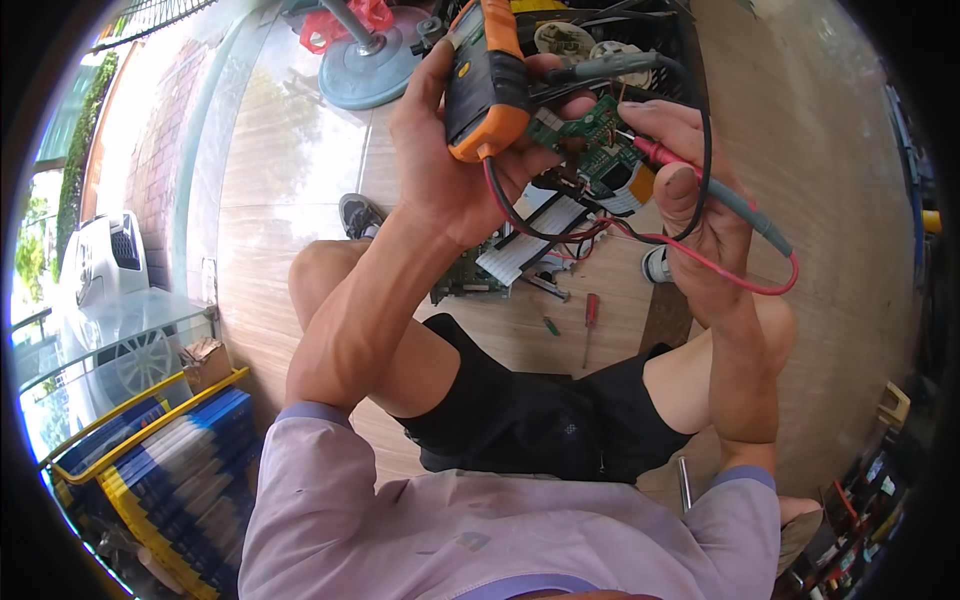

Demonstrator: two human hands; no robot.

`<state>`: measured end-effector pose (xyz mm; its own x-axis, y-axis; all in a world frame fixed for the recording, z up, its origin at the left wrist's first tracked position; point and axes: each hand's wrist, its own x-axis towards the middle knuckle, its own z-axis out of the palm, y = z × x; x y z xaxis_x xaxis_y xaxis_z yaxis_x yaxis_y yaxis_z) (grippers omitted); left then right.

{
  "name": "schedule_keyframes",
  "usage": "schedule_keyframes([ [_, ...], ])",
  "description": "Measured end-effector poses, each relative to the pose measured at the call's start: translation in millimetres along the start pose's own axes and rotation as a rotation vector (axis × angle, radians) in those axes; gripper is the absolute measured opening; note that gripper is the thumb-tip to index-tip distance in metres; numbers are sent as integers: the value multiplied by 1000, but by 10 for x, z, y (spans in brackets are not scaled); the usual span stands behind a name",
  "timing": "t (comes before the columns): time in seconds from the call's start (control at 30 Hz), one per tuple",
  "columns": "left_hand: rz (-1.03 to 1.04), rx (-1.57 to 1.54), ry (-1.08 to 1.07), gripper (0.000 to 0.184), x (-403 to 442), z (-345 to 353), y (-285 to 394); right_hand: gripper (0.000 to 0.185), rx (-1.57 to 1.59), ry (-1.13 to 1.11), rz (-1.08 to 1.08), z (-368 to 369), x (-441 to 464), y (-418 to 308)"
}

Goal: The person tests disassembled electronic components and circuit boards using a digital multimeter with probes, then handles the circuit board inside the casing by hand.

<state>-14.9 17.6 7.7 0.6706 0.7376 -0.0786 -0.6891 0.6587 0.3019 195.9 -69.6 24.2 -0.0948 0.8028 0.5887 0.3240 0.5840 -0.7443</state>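
My left hand is wrapped round an orange and black multimeter, with its fingers also against a green circuit board. In my right hand is a red test probe, pinched between thumb and fingers, its tip at the board. A grey-sleeved black-wire probe lies across above the board, and its tip is hard to make out. Red and black leads hang from the meter's lower end. White ribbon cables hang below the board.
On the floor lie a red screwdriver, a green-handled tool and another circuit board. A round grey stand base is at the top. Blue and yellow packages in a yellow rack stand at the lower left.
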Motion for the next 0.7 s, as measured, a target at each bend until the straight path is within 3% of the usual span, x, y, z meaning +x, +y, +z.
schedule_keyframes([
  [0.2,-35,-75,-166,70,18,-95,37,37,13,7,-8,42,0,10],
  [0.3,16,-51,-95,69,-6,-35,0,38,11,13,-8,50,-7,7],
  [0.6,-23,-28,-156,67,12,-38,27,41,-54,1,-53,23,2,0],
  [0.7,86,162,102,70,-31,167,-60,43,-51,15,-53,44,12,-27],
])
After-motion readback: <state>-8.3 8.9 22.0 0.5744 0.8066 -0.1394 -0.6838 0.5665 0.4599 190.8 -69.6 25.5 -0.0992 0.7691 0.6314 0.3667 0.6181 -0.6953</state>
